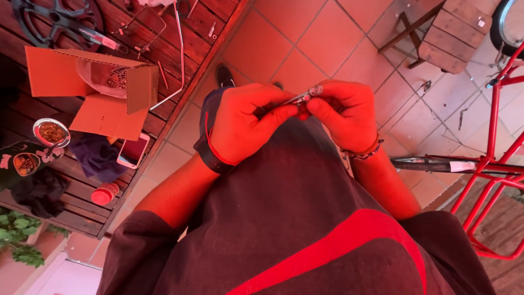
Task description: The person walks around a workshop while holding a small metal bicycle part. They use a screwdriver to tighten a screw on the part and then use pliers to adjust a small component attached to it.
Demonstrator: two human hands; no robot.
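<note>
Both my hands meet in front of my chest over a dark shirt. My left hand (245, 123) pinches one end of a small metal part (302, 98), thin and rod-like with a silver tip. My right hand (345, 112) closes its fingers on the other end. A dark watch band sits on my left wrist and a beaded bracelet on my right wrist. What exactly the part is cannot be made out.
A wooden slat table (136, 65) stands on the left with an opened cardboard box (90, 87), a phone (132, 151), a small tin (51, 133), dark cloths and a chainring. A red bicycle frame (494, 164) stands on the right above the tiled floor (305, 38).
</note>
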